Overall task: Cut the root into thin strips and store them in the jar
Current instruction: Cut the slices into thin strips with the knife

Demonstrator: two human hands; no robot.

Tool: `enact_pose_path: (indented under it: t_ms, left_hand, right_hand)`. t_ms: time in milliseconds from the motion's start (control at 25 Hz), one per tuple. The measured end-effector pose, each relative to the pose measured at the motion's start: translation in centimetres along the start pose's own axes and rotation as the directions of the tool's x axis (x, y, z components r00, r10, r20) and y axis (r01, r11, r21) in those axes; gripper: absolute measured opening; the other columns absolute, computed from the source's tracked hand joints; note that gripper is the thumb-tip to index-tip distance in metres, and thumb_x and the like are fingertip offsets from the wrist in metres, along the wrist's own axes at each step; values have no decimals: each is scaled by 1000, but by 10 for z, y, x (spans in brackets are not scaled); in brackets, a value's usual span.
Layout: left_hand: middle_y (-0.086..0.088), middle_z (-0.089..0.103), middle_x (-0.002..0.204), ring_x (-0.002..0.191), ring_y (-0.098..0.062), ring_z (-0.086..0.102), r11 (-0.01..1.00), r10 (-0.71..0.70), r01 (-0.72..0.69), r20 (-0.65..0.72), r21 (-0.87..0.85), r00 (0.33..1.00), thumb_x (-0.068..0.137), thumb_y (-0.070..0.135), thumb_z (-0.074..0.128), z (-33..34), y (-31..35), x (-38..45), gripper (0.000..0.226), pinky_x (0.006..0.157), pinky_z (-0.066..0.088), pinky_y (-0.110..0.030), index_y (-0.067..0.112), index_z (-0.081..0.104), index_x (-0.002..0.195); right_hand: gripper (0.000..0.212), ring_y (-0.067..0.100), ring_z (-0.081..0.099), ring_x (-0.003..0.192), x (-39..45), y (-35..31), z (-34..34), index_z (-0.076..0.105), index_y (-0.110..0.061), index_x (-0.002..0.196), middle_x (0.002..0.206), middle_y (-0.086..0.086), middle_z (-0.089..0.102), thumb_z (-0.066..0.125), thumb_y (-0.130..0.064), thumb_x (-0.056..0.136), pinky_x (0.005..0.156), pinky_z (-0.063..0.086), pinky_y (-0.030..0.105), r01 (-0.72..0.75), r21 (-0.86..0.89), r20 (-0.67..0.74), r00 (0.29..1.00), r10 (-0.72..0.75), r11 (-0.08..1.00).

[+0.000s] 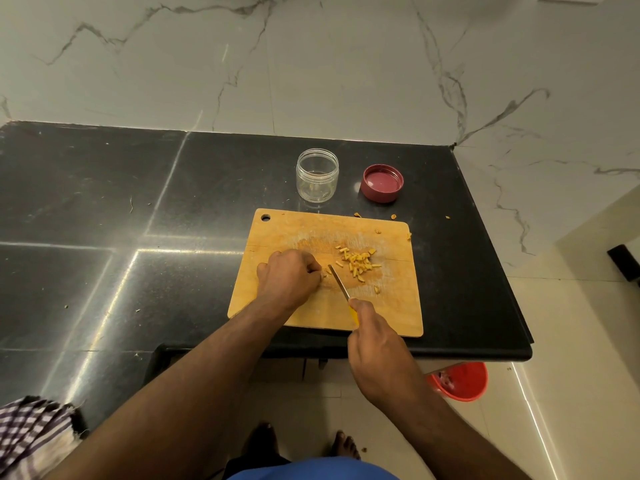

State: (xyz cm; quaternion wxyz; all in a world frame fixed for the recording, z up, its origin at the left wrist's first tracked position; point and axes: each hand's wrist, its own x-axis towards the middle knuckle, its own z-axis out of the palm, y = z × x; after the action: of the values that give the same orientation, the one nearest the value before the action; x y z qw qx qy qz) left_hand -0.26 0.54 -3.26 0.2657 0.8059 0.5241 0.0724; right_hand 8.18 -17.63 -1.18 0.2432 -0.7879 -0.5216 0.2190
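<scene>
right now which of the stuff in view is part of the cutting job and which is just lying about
In use: left hand pinning the root piece, right hand gripping the knife, cutting board, cut strips, open jar, jar lid.

Lying about: red bucket on the floor, checked cloth at the counter's near edge.

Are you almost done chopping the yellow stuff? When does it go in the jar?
Partly. A pile of cut strips already lies on the cutting board. The left hand holds down the last bit while the right hand slices with the knife. The jar holds almost nothing, its lid off beside it, so filling and closing remain.
</scene>
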Motion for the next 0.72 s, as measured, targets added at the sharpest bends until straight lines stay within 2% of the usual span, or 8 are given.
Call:
enact_pose_path:
  t_ms: [120, 240, 360, 480, 600, 720]
  left_hand:
    - [13, 69, 102, 106, -17, 55, 1000, 0, 0, -13, -2, 1000, 93, 32, 63, 1, 1, -1, 14, 91, 41, -45, 33, 76, 99]
    - [13, 69, 99, 105, -18, 54, 1000, -21, 22, -14, 13, 1000, 92, 33, 63, 1, 2, 0, 13, 89, 39, -44, 33, 76, 95]
    - [14, 69, 94, 103, -18, 55, 999, -31, 31, -17, 16, 999, 91, 35, 64, 1, 2, 1, 11, 89, 40, -45, 33, 75, 90]
    - [14, 68, 95, 103, -17, 54, 999, -25, 25, -16, 21, 1000, 91, 36, 64, 0, 2, 1, 11, 90, 39, -45, 33, 75, 91]
    - [13, 69, 98, 105, -17, 53, 1000, -17, 17, -16, 24, 1000, 92, 37, 64, 0, 2, 1, 13, 89, 38, -44, 32, 75, 97]
    - [13, 69, 99, 105, -17, 52, 1000, -13, 13, -29, 22, 1000, 92, 36, 65, 0, 1, 1, 11, 88, 37, -43, 32, 74, 97]
  right_hand:
    - [41, 9, 56, 90, 7, -3, 3, 32, -26, 143, 118, -1, 58, 37, -20, 103, 71, 42, 21, 18, 3, 22, 1000, -18, 1000]
    - [40, 15, 57, 94, 13, -5, 6, 32, -25, 141, 118, 2, 58, 36, -20, 102, 76, 48, 30, 32, -16, 37, 999, -32, 999]
    - [38, 16, 57, 88, 15, -5, 7, 32, -25, 139, 110, 2, 58, 35, -19, 102, 74, 50, 34, 40, -45, 56, 998, -37, 998]
    - [37, 12, 56, 82, 9, -3, 5, 31, -26, 139, 102, -1, 56, 35, -20, 103, 69, 49, 29, 34, -65, 62, 998, -30, 997]
    - [38, 10, 56, 81, -7, -1, 1, 31, -27, 140, 103, -4, 56, 36, -22, 103, 64, 43, 21, 25, -57, 72, 997, -20, 998]
    - [39, 8, 55, 76, -14, 3, -5, 33, -26, 142, 102, -5, 55, 38, -21, 103, 57, 39, 16, -1, -64, 16, 1000, 2, 998]
